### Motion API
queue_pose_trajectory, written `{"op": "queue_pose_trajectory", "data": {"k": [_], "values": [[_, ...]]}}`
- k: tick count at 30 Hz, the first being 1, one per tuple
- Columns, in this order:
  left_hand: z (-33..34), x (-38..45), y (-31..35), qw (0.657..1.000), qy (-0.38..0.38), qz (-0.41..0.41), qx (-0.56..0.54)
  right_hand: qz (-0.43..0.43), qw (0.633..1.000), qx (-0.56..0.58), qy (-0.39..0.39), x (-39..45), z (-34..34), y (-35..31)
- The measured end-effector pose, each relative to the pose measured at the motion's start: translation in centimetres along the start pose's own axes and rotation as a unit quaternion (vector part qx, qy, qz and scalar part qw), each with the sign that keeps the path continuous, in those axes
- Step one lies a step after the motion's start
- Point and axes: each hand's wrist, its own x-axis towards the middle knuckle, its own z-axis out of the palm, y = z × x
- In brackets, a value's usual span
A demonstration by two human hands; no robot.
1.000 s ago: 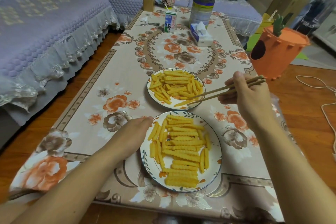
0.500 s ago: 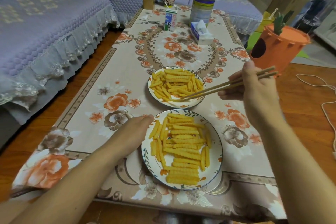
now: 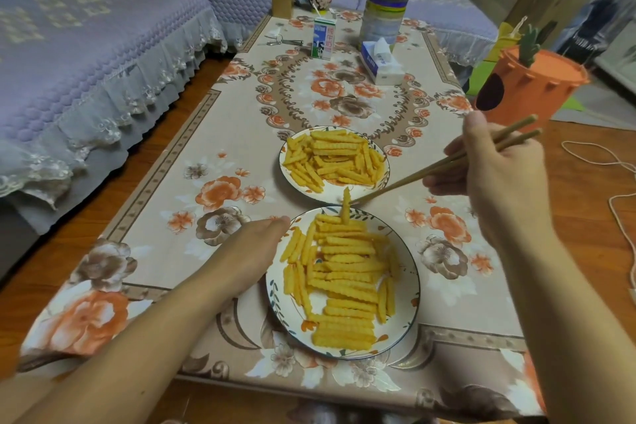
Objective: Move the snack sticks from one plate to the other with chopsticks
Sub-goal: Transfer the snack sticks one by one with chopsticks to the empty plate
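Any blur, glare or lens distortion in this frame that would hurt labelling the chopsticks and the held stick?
Head view: dim warm indoor light, no glare on either plate; chopsticks and held snack stick fairly sharp; wide-angle bending curves the table edges; forearms at the bottom look soft.

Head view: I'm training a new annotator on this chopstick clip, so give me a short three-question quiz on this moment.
1. True or false: the chopsticks in the right hand hold one snack stick upright over the far rim of the near plate.
2. Where is the left hand? A) gripping the milk carton B) resting at the near plate's left edge C) holding the tissue box
3. Fill in: the far plate holds ____.

Key: 1 true; 2 B; 3 snack sticks.
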Motion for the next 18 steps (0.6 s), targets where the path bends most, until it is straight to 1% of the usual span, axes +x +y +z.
{"op": "queue_pose_trajectory", "data": {"k": [5, 10, 11, 14, 18], "values": [[0.0, 0.1, -0.1, 1.000, 0.000, 0.010, -0.007, -0.016, 0.999, -0.015, -0.024, -1.1, 2.2, 1.0], [0.0, 0.1, -0.2, 1.000, -0.002, 0.009, -0.008, 0.005, 1.000, -0.004, -0.017, -0.6, 0.5, -1.0], [-0.1, 0.1, -0.3, 1.000, -0.003, 0.008, -0.008, 0.019, 0.999, 0.001, -0.031, -0.5, -0.2, -1.7], [0.0, 0.1, -0.3, 1.000, -0.001, 0.011, -0.007, 0.059, 0.992, -0.008, -0.107, -0.4, -2.0, -3.2], [0.1, 0.2, -0.2, 1.000, 0.006, 0.008, -0.006, 0.064, 0.982, -0.062, -0.168, -0.8, -2.0, -3.1]]}}
